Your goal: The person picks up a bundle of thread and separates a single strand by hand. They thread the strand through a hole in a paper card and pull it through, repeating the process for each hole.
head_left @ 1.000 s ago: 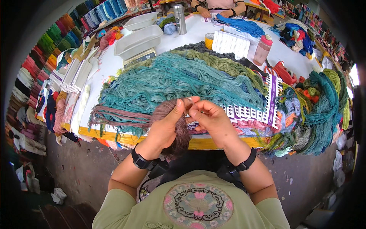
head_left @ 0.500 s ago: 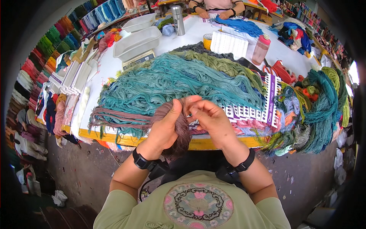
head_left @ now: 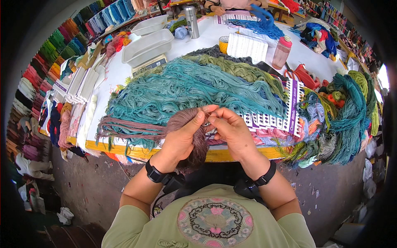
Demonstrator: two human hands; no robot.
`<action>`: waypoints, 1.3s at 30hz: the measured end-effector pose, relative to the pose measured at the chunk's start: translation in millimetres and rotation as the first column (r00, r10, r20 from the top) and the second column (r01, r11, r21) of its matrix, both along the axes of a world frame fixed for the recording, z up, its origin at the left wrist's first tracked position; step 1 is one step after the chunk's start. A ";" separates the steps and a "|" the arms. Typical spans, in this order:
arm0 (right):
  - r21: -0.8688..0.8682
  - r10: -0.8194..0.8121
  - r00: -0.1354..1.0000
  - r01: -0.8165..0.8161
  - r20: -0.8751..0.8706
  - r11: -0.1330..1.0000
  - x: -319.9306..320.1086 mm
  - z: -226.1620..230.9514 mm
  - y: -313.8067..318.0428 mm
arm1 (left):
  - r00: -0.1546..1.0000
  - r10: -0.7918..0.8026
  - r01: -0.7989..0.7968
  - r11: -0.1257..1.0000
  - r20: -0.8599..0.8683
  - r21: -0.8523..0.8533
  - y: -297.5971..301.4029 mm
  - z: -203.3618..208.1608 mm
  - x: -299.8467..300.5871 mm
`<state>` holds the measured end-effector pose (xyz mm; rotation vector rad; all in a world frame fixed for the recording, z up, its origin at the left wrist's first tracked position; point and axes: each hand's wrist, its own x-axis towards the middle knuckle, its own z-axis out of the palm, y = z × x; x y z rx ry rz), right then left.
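Note:
My left hand (head_left: 180, 142) is closed around a thick mauve thread skein (head_left: 196, 153), which hangs over the table's front edge. Its thumb and fingertips press together at the skein's right side. My right hand (head_left: 233, 134) is closed in a pinch right beside them, fingertips nearly meeting the left ones. A fine strand seems to run between the two pinches, too thin to make out well. Strands of mauve thread (head_left: 132, 126) trail left across the table. Beyond both hands lies a big heap of teal thread (head_left: 165, 84).
Punched white thread cards (head_left: 293, 109) lie right of my hands. Farther off stand a pink-capped bottle (head_left: 282, 53), a steel flask (head_left: 191, 22), white plastic trays (head_left: 148, 47) and a red tool (head_left: 307, 76). Across the table a co-worker handles blue thread (head_left: 262, 25).
My left thumb has shifted right and up, closing in on the right fingertips. Across the table, the co-worker has raised part of the blue thread, one hand moving right.

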<state>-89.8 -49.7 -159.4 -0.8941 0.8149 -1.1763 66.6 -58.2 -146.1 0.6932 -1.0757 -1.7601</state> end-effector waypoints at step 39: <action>-0.290 -0.987 -0.130 0.952 -0.093 -0.098 -448.9 -19.2 132.0 | 0.450 0.826 -0.762 0.553 -0.338 0.338 -7.0 -22.4 325.6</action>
